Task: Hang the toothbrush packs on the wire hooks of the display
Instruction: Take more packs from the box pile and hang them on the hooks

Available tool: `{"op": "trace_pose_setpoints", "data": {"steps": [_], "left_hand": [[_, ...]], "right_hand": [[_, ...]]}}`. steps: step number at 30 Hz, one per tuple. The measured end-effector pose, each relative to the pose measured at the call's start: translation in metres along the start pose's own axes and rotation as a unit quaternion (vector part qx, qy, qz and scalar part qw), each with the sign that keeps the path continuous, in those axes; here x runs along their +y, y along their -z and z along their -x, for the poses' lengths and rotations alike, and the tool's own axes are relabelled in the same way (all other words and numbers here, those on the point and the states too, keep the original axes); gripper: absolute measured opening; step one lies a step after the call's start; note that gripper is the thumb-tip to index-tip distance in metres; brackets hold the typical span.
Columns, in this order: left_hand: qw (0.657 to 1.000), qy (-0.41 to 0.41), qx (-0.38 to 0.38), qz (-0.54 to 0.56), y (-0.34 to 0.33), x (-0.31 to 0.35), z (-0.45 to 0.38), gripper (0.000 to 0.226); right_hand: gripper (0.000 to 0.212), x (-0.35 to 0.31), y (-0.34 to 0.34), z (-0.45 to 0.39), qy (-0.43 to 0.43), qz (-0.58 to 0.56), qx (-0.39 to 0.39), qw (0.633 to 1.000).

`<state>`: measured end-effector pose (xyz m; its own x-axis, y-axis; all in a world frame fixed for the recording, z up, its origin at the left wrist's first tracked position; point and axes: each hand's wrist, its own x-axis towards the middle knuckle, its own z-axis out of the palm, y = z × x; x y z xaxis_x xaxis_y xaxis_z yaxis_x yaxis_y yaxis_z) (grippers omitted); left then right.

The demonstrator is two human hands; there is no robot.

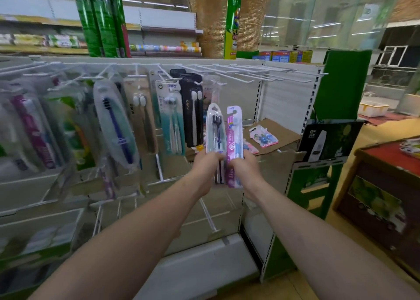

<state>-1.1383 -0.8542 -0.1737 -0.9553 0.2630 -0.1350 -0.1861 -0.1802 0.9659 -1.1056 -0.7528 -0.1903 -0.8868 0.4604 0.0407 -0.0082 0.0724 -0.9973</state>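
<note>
My left hand [205, 170] grips a clear pack with a dark toothbrush [215, 129] by its lower part, held upright. Beside it my right hand [242, 170] grips a pink pack with a blue toothbrush [234, 136], also upright. Both packs are in front of the display, below the white wire hooks [245, 74]. Black toothbrush packs [192, 108] and teal packs [169, 115] hang on hooks just left of the held packs. The hooks at upper right carry nothing.
Several more packs hang blurred across the left of the display [113, 122]. A brown cardboard box [272, 136] with loose packs [263, 137] sits on the shelf behind my hands. A green stand [341, 83] and a dark crate [381, 199] are at right.
</note>
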Motion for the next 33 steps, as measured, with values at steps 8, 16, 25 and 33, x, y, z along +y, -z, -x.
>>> {"op": "trace_pose_setpoints", "data": {"steps": [8, 16, 25, 33], "left_hand": [[0.998, -0.03, 0.042, -0.02, 0.066, 0.013, 0.019, 0.022], [0.985, -0.073, 0.127, -0.086, 0.183, 0.038, 0.053, 0.025], [0.958, -0.09, 0.264, -0.07, 0.297, 0.065, 0.113, 0.021], [0.932, -0.095, 0.349, -0.03, 0.351, 0.077, 0.121, 0.026]], "right_hand": [[0.015, -0.003, -0.058, 0.018, 0.026, -0.017, -0.008, 0.999], [0.017, -0.006, -0.156, 0.049, 0.031, 0.028, -0.103, 0.994], [0.013, -0.02, -0.275, 0.094, 0.065, -0.001, -0.194, 0.979], [0.011, -0.046, -0.34, 0.101, 0.097, 0.036, -0.241, 0.965]]}}
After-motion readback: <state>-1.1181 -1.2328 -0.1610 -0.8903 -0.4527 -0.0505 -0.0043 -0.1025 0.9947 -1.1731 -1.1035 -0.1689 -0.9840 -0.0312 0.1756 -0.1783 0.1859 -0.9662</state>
